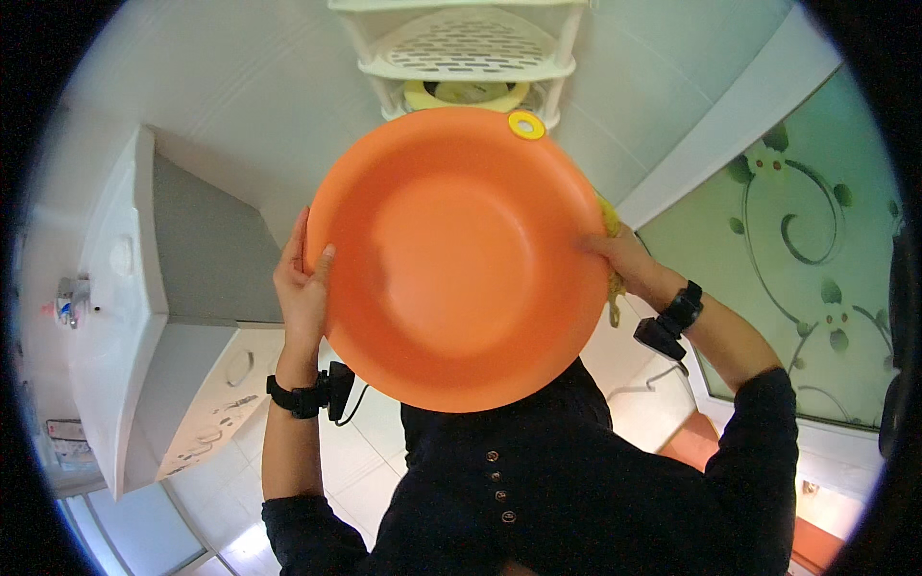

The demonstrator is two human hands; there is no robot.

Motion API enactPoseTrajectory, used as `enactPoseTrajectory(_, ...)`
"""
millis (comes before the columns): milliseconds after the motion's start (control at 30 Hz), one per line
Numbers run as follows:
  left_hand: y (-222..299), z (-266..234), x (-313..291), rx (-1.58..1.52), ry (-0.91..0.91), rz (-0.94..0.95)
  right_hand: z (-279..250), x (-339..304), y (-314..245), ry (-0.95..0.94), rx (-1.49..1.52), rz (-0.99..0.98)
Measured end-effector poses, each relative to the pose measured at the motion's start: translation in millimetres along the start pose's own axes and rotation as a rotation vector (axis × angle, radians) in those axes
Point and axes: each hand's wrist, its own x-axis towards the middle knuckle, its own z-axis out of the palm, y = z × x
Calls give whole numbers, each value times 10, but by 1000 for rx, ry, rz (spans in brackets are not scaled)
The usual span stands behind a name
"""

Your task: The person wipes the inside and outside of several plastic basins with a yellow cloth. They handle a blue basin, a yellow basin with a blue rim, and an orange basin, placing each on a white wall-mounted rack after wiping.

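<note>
A large round orange basin (456, 259) is held up in front of my body, its hollow facing up toward the view. My left hand (305, 278) grips its left rim, thumb on the inner side and fingers around the outside. On the opposite rim, my right hand (629, 261) is closed with its thumb over the edge. A yellow-green cloth (613, 278) hangs between that hand and the basin's outside; part of it is hidden. Near the top of the rim sits a round yellow sticker (526, 125).
Beyond the basin stands a white plastic shelf rack (466, 58), with a yellow-rimmed item (466, 94) low on it. A white washbasin (115, 288) on a cabinet (216, 384) is at left. A frosted glass panel (807, 250) with flower patterns lies at right. White tiles (355, 461) cover the floor.
</note>
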Motion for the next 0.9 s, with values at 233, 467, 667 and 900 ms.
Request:
enactPoseTrajectory(233, 907, 62, 427, 408, 151, 295, 229, -28, -1010, 231, -42, -766)
enactPoseTrajectory(467, 978, 1031, 278, -631, -255, 153, 1107, 220, -914, 415, -539, -1336)
enactPoseTrajectory(667, 987, 1146, 400, -625, 168, 125, 1416, 110, -663, 40, -736, -1366)
enactPoseTrajectory(900, 784, 778, 405, -854, 112, 31, 1479, 327, -970, -356, -1119, -1671)
